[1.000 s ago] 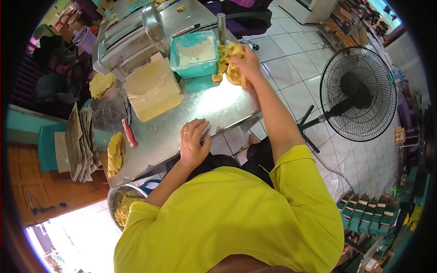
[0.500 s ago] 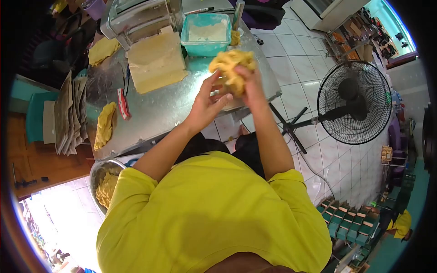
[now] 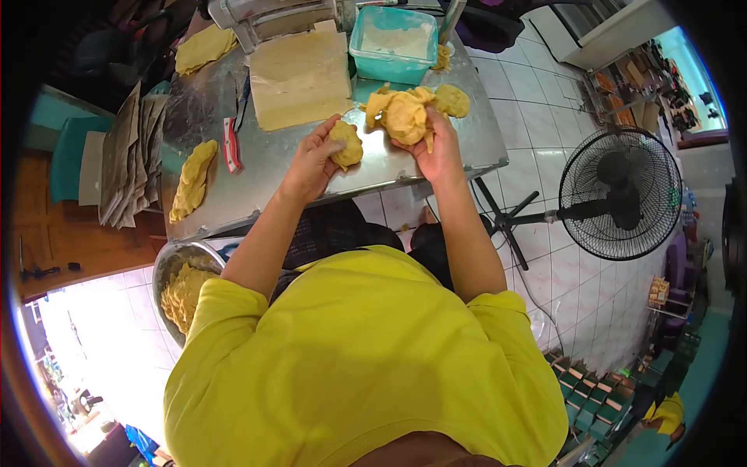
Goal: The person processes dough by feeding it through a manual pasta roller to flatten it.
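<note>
Dough lump (image 3: 346, 145) sits clenched in left hand (image 3: 311, 165) fingers; right hand (image 3: 440, 152) fingers grip dough pile (image 3: 406, 115) above the desk (image 3: 280, 167).

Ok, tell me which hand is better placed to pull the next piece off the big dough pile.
Left, probably. The right hand grips the dough pile on the metal table, steadying it; the left hand holds only a small dough piece close beside it.

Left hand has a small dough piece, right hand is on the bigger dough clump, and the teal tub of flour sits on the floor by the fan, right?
Not quite. The teal tub sits on the metal table, just beyond the dough clump, not on the floor by the fan; the head view shows it. The left hand does hold a small dough piece, and the right hand is on the clump.
</note>
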`<state>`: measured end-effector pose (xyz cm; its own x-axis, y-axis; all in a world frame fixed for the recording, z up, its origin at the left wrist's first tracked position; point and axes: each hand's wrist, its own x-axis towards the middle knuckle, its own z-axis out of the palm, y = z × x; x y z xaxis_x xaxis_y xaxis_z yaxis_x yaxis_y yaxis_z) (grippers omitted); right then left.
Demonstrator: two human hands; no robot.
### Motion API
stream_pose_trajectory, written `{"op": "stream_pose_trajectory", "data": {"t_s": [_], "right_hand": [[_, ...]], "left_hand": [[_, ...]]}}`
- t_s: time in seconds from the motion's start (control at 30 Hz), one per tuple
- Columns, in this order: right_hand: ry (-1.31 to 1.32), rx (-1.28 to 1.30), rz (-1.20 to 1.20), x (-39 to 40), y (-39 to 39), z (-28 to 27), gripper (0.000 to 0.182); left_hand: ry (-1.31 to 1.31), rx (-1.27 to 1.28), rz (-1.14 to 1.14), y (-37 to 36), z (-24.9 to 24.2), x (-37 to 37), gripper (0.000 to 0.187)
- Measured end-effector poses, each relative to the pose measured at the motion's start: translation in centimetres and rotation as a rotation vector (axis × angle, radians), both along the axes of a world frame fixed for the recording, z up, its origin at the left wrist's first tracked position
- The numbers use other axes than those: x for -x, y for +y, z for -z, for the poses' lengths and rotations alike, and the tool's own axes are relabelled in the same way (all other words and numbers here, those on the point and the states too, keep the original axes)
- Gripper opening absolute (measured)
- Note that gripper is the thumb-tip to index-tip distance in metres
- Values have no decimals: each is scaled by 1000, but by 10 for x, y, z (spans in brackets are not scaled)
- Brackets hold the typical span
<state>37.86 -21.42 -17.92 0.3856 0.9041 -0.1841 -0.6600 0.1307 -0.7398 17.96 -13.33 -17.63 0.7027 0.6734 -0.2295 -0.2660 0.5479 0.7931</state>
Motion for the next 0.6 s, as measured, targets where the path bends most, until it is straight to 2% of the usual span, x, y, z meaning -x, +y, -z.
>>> {"op": "stream_pose_trajectory", "data": {"t_s": [0.1, 0.23, 0.3, 0.33, 0.4, 0.43, 0.47, 0.53, 0.6], "right_hand": [[-46, -37, 88, -4, -4, -1, 37], [-290, -174, 381, -5, 2, -19, 42], [-576, -151, 432, -6, 1, -30, 44], [-564, -161, 398, -8, 4, -27, 44], [-1261, 11, 461, -16, 7, -17, 45], [-1553, 43, 444, -17, 9, -11, 53], [-1562, 49, 447, -20, 7, -5, 53], [-1964, 174, 268, -13, 3, -4, 60], [-1976, 238, 258, -8, 0, -10, 62]], "left_hand": [[2, -58, -11, -2, 7, 0, 52], [-30, -137, -101, 1, 29, -5, 40], [4, -75, -139, 1, 22, -7, 38], [13, -47, -142, 2, 20, -5, 39], [-37, -2, -140, 3, 15, 3, 41], [-94, 45, -105, 3, 13, 2, 44], [-102, 49, -99, 0, 10, 1, 44], [102, -102, -179, -6, 8, 1, 47], [94, -130, -123, -6, 15, 4, 47]]}}
